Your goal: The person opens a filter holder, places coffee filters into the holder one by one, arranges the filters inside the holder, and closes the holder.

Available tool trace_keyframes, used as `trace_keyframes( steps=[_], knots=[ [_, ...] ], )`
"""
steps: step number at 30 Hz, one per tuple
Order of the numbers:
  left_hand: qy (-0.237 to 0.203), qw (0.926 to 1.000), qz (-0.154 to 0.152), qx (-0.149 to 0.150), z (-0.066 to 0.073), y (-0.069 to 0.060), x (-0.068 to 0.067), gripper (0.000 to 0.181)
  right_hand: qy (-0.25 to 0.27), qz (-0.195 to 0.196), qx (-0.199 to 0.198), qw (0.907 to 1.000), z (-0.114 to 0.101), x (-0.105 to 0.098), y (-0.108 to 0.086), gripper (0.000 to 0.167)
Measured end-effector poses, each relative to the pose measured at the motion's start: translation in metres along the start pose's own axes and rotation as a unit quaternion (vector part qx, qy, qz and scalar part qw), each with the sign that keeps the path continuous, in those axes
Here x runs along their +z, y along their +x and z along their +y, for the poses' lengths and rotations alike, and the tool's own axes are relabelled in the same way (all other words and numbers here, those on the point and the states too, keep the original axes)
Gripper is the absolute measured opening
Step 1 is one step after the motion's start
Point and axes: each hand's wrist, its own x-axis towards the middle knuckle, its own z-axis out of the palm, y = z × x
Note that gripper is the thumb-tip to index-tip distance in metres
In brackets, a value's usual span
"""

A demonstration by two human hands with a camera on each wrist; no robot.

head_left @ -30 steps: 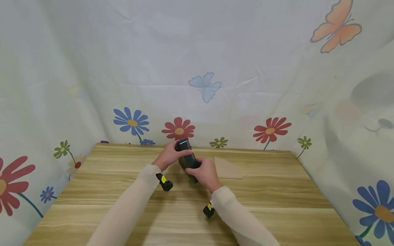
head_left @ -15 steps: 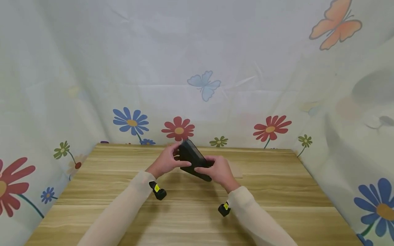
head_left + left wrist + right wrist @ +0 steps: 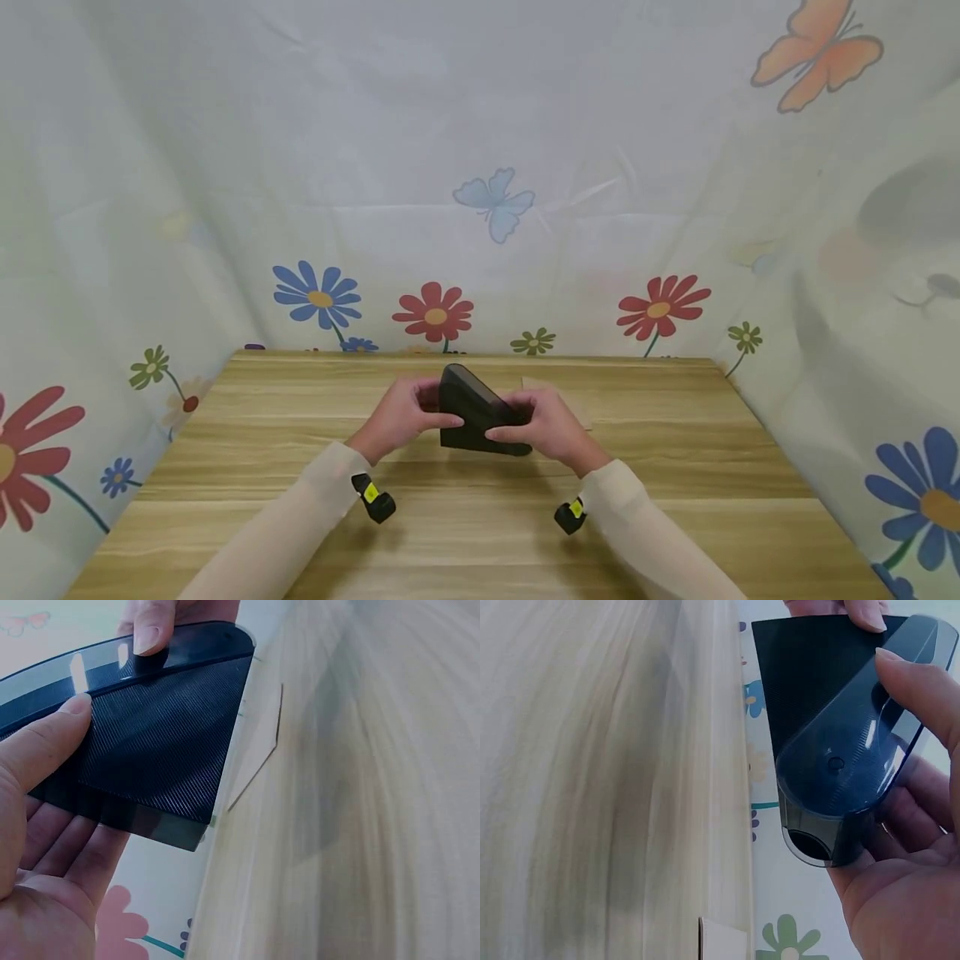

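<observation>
Both hands hold a black wedge-shaped plastic case [image 3: 476,412] above the wooden table. One face has fine ribbing, and a smoky see-through cover [image 3: 836,769] with a rounded end runs along one edge. My left hand [image 3: 397,417] grips the case's left end, thumb on the near face and fingers behind. My right hand [image 3: 555,427] pinches the other end, its thumb pressing on the see-through cover in the right wrist view. The thumbs lie close together on the case [image 3: 165,742] in the left wrist view. What is inside cannot be made out.
A thin flat tan piece, like cardboard [image 3: 262,739], lies on the wooden table [image 3: 465,533] behind my right hand. A white curtain [image 3: 360,125] printed with flowers and butterflies hangs past the table's far edge. Each sleeve cuff carries a small black camera [image 3: 378,504].
The case has come nearer and turned from end-on to broad side toward the head camera. My hands have drawn apart and moved back, still holding it. The flat tan piece stays put.
</observation>
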Motion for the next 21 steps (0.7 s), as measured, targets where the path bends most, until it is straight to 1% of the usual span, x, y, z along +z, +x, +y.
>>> trace_keyframes(
  steps=[6,12,16,21],
  knots=[
    [0.007,0.9999,0.007,0.004,-0.003,-0.011,0.006,0.043,-0.007,-0.023,-0.024,0.9994,0.004,0.003,-0.004,0.034],
    [0.009,0.9999,0.006,0.009,-0.008,-0.023,0.012,0.045,-0.014,-0.048,-0.024,0.9985,0.006,0.008,-0.01,0.031],
    [0.008,0.9999,-0.001,0.014,-0.01,-0.028,0.015,0.044,-0.031,-0.053,-0.026,0.9978,0.008,0.011,-0.012,0.032],
    [0.015,0.9998,-0.001,0.011,-0.014,-0.031,0.019,0.042,-0.049,-0.054,-0.033,0.9968,0.011,0.014,-0.014,0.034]
  ],
)
